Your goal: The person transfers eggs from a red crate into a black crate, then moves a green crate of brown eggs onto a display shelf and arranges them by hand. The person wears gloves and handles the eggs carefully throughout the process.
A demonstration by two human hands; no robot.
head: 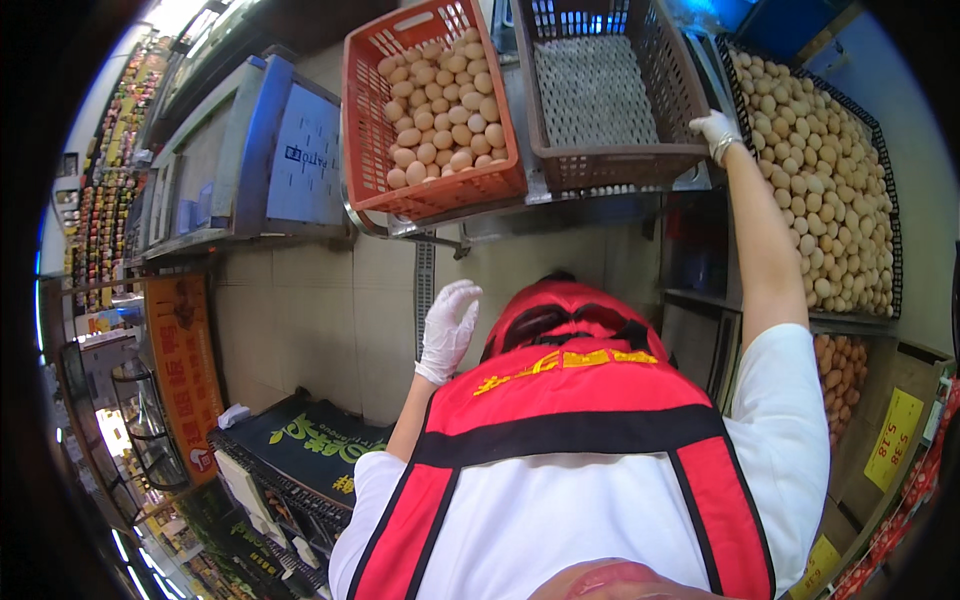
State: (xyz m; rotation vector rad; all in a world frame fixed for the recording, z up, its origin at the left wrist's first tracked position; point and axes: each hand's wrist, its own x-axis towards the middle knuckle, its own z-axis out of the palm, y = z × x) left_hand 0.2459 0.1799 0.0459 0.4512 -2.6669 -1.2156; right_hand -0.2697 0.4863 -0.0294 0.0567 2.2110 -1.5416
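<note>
My right hand (pixel 716 133), in a thin white glove, grips the near right rim of a brown plastic crate (pixel 622 161). The crate holds no eggs, and its perforated floor shows. To its left stands an orange plastic crate (pixel 442 191) partly filled with eggs (pixel 442 105). Both crates rest on a metal cart (pixel 450 214). My left hand (pixel 448 330), also gloved in white, hangs at my left side above the floor with its fingers slightly curled. Nothing is in it, and it touches neither crate.
A large black tray (pixel 896 225) heaped with eggs stands at the right, above a bin of browner eggs (pixel 840 375) and yellow price tags (pixel 892 439). A metal-framed cabinet (pixel 300 157) is at the left. Dark-covered crates (pixel 307 442) stand behind my left arm. Tiled floor (pixel 315 322) lies between.
</note>
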